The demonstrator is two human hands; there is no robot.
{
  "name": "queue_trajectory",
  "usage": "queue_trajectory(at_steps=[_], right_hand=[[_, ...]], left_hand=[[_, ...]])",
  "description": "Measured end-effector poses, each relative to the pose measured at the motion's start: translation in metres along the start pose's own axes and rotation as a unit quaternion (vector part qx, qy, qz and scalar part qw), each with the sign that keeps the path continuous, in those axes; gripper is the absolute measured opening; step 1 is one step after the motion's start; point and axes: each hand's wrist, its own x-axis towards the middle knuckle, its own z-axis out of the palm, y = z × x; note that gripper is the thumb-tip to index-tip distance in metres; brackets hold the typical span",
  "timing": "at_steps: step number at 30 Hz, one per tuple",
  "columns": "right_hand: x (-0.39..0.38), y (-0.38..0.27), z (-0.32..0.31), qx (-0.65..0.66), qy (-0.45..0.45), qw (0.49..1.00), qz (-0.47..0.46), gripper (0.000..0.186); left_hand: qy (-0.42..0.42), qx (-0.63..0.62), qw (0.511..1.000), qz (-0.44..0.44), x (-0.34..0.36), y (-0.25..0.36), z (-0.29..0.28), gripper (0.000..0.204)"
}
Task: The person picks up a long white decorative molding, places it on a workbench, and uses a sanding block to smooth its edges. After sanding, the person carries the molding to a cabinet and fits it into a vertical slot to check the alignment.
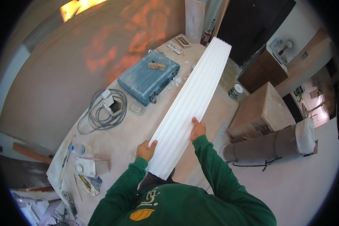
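Note:
A long white fluted panel (190, 103) slants from my waist toward the far right, its ribs running lengthwise. My left hand (145, 150) is closed on its left edge near the close end, thumb on top. On the opposite edge, somewhat farther along, my right hand (197, 129) grips it with the fingers hidden underneath. The panel's far end reaches past the table's edge. A dusty blue tool case (148, 77) lies shut to the left of the panel, with a small wooden block (156, 66) on its lid.
A dusty worktable (128, 139) carries a coiled grey cable (101, 122), a plastic bottle (77, 149), a white box (86, 167) and scattered hand tools. On the right stand a paint bucket (235, 89), a wooden cabinet (258, 111) and a wrapped grey roll (263, 144).

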Motion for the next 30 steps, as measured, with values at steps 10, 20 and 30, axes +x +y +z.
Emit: queue_trajectory(at_steps=[10, 20, 30], right_hand=[[0.112, 0.116, -0.007, 0.010, 0.095, 0.992, 0.088, 0.031], [0.158, 0.179, -0.012, 0.048, 0.074, 0.988, 0.126, 0.032], [0.184, 0.194, -0.020, 0.004, 0.051, 0.983, 0.177, 0.033]], left_hand=[[-0.045, 0.043, 0.995, -0.072, 0.102, -0.046, 0.028, 0.059], [-0.034, 0.095, 0.994, -0.048, 0.150, -0.110, 0.054, 0.054], [-0.067, 0.129, 0.984, -0.107, 0.184, -0.139, 0.073, 0.054]])
